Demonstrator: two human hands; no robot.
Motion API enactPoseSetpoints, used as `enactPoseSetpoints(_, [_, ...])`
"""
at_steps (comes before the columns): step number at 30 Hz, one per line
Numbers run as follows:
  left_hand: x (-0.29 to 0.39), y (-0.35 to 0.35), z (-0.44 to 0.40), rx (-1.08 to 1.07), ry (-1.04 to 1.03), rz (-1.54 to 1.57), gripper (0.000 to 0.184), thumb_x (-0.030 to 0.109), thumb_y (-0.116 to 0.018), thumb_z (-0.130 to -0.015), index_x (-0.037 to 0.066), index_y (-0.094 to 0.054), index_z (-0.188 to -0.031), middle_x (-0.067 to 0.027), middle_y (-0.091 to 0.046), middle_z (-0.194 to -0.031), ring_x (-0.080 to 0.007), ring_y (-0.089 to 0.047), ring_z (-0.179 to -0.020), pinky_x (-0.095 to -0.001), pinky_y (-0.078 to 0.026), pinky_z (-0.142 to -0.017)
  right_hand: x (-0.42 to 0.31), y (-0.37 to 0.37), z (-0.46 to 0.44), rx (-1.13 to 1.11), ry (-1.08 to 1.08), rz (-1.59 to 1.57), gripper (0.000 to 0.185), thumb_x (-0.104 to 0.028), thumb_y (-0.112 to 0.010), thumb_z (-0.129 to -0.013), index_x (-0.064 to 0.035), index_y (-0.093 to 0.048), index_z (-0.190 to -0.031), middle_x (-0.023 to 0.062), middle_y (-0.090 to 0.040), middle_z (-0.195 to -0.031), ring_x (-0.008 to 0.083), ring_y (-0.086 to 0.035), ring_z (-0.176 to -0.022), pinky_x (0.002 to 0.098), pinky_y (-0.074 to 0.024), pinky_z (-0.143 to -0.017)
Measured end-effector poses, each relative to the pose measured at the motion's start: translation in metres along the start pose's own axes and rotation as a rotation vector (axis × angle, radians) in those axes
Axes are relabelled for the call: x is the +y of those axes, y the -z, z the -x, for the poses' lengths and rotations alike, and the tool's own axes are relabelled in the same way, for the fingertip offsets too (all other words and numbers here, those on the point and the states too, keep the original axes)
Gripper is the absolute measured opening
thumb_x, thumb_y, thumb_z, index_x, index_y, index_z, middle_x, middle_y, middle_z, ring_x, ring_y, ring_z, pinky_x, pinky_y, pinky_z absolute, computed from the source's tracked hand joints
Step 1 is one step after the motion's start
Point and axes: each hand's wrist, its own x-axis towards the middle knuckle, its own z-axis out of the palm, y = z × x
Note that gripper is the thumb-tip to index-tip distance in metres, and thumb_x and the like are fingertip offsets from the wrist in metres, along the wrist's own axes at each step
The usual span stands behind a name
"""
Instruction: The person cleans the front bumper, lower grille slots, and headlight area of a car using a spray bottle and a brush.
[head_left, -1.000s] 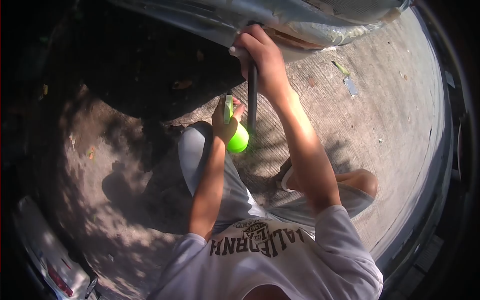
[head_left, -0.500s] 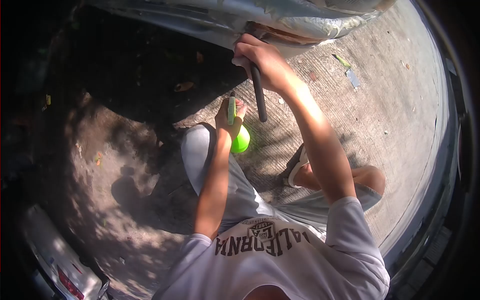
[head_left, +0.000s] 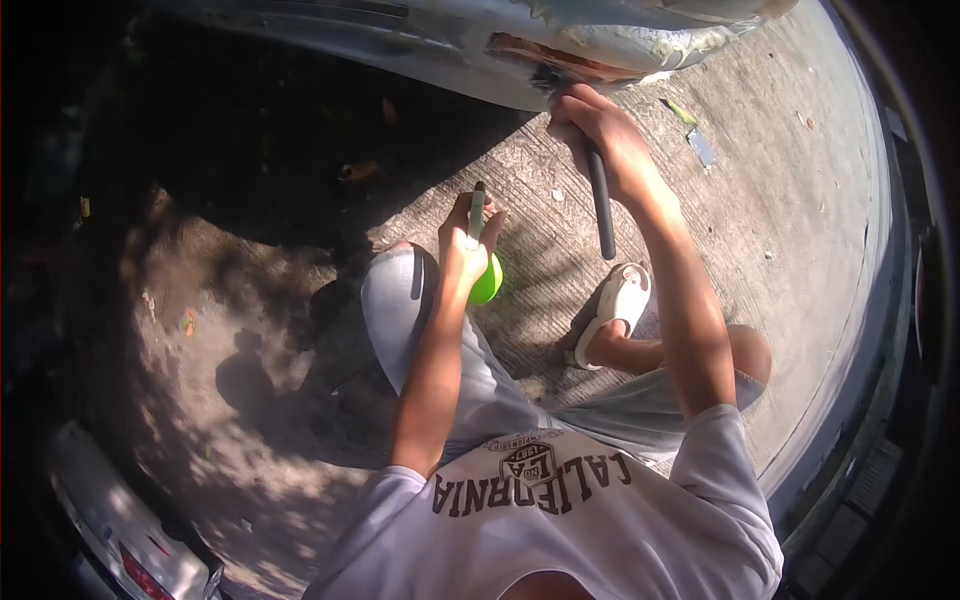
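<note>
My left hand [head_left: 468,235] is closed around the neck of a spray bottle with a bright green body [head_left: 487,282] and a pale green top, held above my bent knee. My right hand [head_left: 597,125] grips a tool with a long black handle [head_left: 602,205]. Dark bristles [head_left: 548,80] show just beyond my fingers, against the lower edge of a car's bumper [head_left: 440,50]. A reddish-brown scraped strip [head_left: 570,62] runs along the bumper there, with peeling, crinkled film [head_left: 680,50] to its right.
Grooved concrete ground [head_left: 700,240] lies below, partly in dark shadow under the car. A grey rectangular piece [head_left: 701,147] and a green-yellow scrap [head_left: 680,110] lie at the right. My sandalled foot [head_left: 622,305] is under my right arm. A white vehicle [head_left: 130,510] stands at the lower left.
My right hand has moved right along the bumper with the black-handled tool, uncovering more of the scraped strip. My left hand and the bottle have shifted slightly right. More of my sandal shows.
</note>
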Motion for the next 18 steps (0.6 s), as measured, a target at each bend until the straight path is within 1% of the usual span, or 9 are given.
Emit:
enactPoseSetpoints(2, [0.025, 0.007, 0.001, -0.039, 0.132, -0.229, 0.024, 0.008, -0.076, -0.084, 0.008, -0.060, -0.102, -0.0062, -0.066, -0.093, -0.0148, -0.064, -0.076, -0.0339, -0.052, -0.066, 0.010, 0.014, 0.029, 0.009, -0.379, -0.057, 0.004, -0.004, -0.062, -0.084, -0.0043, -0.059, -0.087, 0.0098, -0.054, -0.086, 0.0344, -0.061, -0.079, 0.0416, -0.0495, -0.067])
enactPoseSetpoints(4, [0.015, 0.005, 0.000, -0.036, 0.149, -0.164, 0.024, 0.008, -0.076, -0.084, 0.009, -0.060, -0.102, -0.0066, -0.066, -0.091, -0.0150, -0.063, -0.076, -0.0340, -0.052, -0.067, -0.003, 0.013, 0.021, 0.032, -0.388, -0.136, 0.008, -0.004, -0.065, -0.083, -0.0041, -0.059, -0.089, 0.0089, -0.054, -0.087, 0.0322, -0.061, -0.079, 0.0392, -0.0502, -0.067])
enactPoseSetpoints(5, [-0.005, 0.002, -0.001, 0.005, -0.129, -0.097, 0.024, 0.008, -0.076, -0.084, 0.009, -0.060, -0.102, -0.0060, -0.066, -0.090, -0.0135, -0.062, -0.077, -0.0318, -0.051, -0.068, -0.012, 0.003, 0.009, 0.090, -0.104, -0.053, 0.012, -0.004, -0.066, -0.081, -0.0046, -0.059, -0.091, 0.0089, -0.055, -0.088, 0.0326, -0.060, -0.080, 0.0397, -0.0508, -0.070])
enactPoseSetpoints(6, [0.021, 0.002, -0.004, -0.028, 0.169, -0.223, 0.022, 0.010, -0.074, -0.085, 0.007, -0.061, -0.102, -0.0081, -0.070, -0.090, -0.0219, -0.069, -0.084, -0.0344, -0.054, -0.074, -0.032, -0.007, -0.009, 0.054, -0.041, -0.080, 0.009, -0.003, -0.065, -0.082, -0.0035, -0.057, -0.087, 0.0079, -0.056, -0.091, 0.0287, -0.061, -0.082, 0.0375, -0.0491, -0.069])
enactPoseSetpoints(9, [0.008, -0.002, -0.001, -0.067, 0.144, 0.176, 0.017, 0.003, -0.070, -0.087, 0.006, -0.062, -0.101, -0.0037, -0.065, -0.086, -0.0135, -0.063, -0.079, -0.0289, -0.052, -0.072, -0.049, -0.046, -0.061, 0.131, 0.181, -0.154, 0.012, -0.003, -0.065, -0.081, -0.0032, -0.057, -0.090, 0.0112, -0.056, -0.095, 0.0369, -0.059, -0.086, 0.0423, -0.0485, -0.070])
enactPoseSetpoints(12, [-0.004, -0.009, 0.002, -0.051, 0.034, 0.121, 0.018, 0.006, -0.072, -0.087, 0.006, -0.062, -0.101, -0.0062, -0.067, -0.088, -0.0170, -0.066, -0.082, -0.0309, -0.052, -0.074, -0.046, -0.035, -0.053, 0.138, 0.036, -0.191, 0.011, -0.002, -0.065, -0.082, -0.0025, -0.057, -0.090, 0.0116, -0.056, -0.091, 0.0357, -0.060, -0.080, 0.0411, -0.0484, -0.067])
enactPoseSetpoints(14, [0.015, -0.006, -0.001, -0.099, 0.190, -0.222, 0.026, 0.014, -0.076, -0.084, 0.004, -0.061, -0.103, -0.0119, -0.069, -0.096, -0.0303, -0.068, -0.088, -0.0369, -0.053, -0.080, -0.019, -0.031, -0.017, 0.186, -0.114, -0.104, 0.009, -0.002, -0.065, -0.083, -0.0028, -0.059, -0.090, 0.0105, -0.059, -0.091, 0.0292, -0.062, -0.078, 0.0382, -0.0499, -0.068])
enactPoseSetpoints(16, [0.005, -0.008, -0.002, -0.096, 0.163, -0.219, 0.025, 0.013, -0.075, -0.084, 0.005, -0.061, -0.104, -0.0109, -0.069, -0.094, -0.0267, -0.068, -0.087, -0.0352, -0.053, -0.079, -0.031, -0.026, -0.004, 0.211, -0.115, -0.136, 0.011, -0.005, -0.068, -0.080, -0.0062, -0.060, -0.088, 0.0095, -0.059, -0.091, 0.0362, -0.061, -0.086, 0.0432, -0.0499, -0.072])
enactPoseSetpoints(18, [-0.015, -0.010, 0.000, -0.122, 0.105, 0.130, 0.023, 0.011, -0.074, -0.085, 0.005, -0.060, -0.102, -0.0090, -0.067, -0.090, -0.0208, -0.066, -0.082, -0.0328, -0.052, -0.075, -0.055, -0.019, -0.021, 0.257, 0.080, -0.129, 0.013, -0.003, -0.067, -0.078, -0.0070, -0.060, -0.088, 0.0089, -0.059, -0.093, 0.0357, -0.061, -0.088, 0.0422, -0.0508, -0.074])
